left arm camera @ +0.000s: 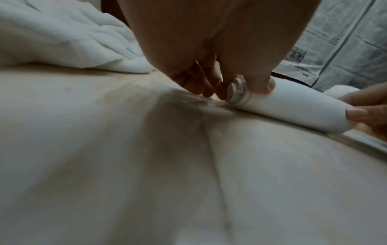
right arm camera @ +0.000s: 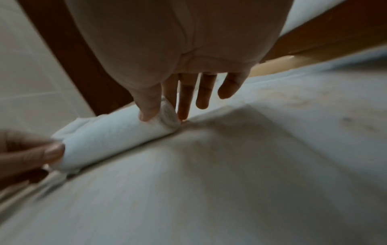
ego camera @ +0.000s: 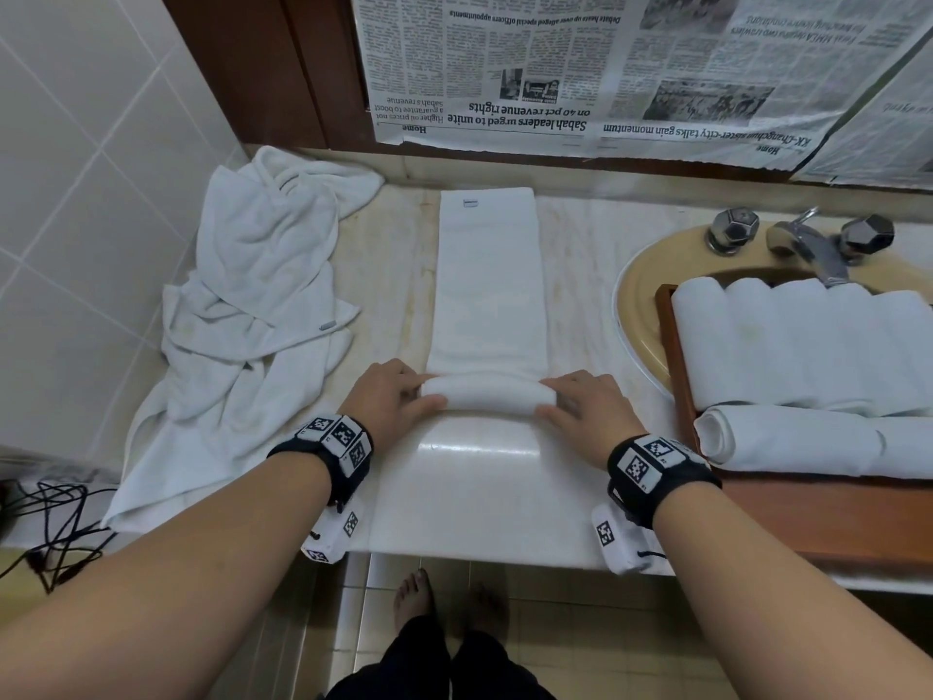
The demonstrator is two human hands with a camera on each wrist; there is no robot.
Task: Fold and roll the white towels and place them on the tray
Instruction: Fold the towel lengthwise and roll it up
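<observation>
A white towel (ego camera: pixel 485 275), folded into a long strip, lies on the marble counter and runs away from me. Its near end is wound into a tight roll (ego camera: pixel 487 394). My left hand (ego camera: pixel 421 394) grips the roll's left end, thumb on the near side and fingers curled over it (left arm camera: pixel 230 79). My right hand (ego camera: pixel 553 396) pinches the right end between thumb and index finger (right arm camera: pixel 167 106), the other fingers pointing down at the counter. The wooden tray (ego camera: pixel 674 356) sits to the right over the sink and holds several rolled white towels (ego camera: pixel 808 341).
A heap of unfolded white towels (ego camera: pixel 252 295) covers the counter's left side against the tiled wall. The beige sink (ego camera: pixel 638 300) and chrome faucet (ego camera: pixel 808 245) lie behind the tray. Newspaper (ego camera: pixel 580 68) covers the back wall. Black cables (ego camera: pixel 55 522) hang at the counter's front left.
</observation>
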